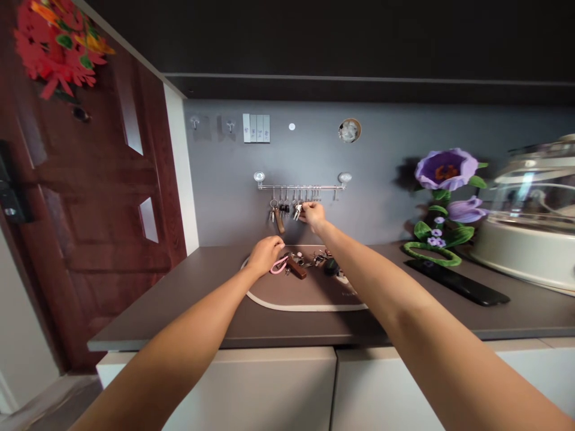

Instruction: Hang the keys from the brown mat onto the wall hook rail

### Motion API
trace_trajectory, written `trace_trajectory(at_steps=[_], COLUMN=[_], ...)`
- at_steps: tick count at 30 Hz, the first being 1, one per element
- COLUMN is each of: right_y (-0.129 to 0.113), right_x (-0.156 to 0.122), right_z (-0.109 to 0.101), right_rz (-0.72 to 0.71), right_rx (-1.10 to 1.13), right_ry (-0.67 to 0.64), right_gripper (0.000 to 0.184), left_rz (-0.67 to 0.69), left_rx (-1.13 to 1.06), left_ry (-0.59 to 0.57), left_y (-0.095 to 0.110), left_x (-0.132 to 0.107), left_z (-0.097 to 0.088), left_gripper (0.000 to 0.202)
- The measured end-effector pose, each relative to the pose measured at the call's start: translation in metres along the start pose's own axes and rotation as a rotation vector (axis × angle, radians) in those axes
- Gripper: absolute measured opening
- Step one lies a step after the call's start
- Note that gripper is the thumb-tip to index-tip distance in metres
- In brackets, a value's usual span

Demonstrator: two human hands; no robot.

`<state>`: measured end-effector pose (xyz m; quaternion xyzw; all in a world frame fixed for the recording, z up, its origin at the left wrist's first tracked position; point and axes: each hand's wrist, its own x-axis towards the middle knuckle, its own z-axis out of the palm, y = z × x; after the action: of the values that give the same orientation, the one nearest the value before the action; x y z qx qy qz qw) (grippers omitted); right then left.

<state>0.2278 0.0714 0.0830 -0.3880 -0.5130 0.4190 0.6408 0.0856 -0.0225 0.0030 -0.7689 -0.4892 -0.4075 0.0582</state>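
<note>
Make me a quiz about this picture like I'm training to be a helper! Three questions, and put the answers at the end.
1. True or false: the left hand is higher up than the right hand.
2. Which of these is the right hand nearest to? A) the door; B) the hanging keys; C) the cupboard fronts.
3. Fill in the colour: the big flower has ____ petals.

Key: 1. False; 2. B; 3. purple.

Keys (318, 258) on mat (299, 294) — hook rail (302, 188) behind, door (99, 209) left, flowers (447, 172) right.
</note>
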Motion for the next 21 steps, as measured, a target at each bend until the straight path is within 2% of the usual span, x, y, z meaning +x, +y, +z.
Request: trace_trajectory(at_steps=[12, 21], right_y=[-0.01, -0.019], right_x=[0.006, 0.002], right_z=[-0.017, -0.019], right_rz=[0.026, 0.02], right_rx=[-0.22, -0.33], right_ry=[-0.082, -0.11], right_gripper=[0.01, 0.009], left_rz=[0.028, 0.026], left_rx=[0.004, -0.021], left_ry=[-0.026, -0.041], left_y=[-0.002, 0.001], left_x=[0.001, -0.001], left_z=[0.0, -0.002], left_gripper=[0.019, 0.019])
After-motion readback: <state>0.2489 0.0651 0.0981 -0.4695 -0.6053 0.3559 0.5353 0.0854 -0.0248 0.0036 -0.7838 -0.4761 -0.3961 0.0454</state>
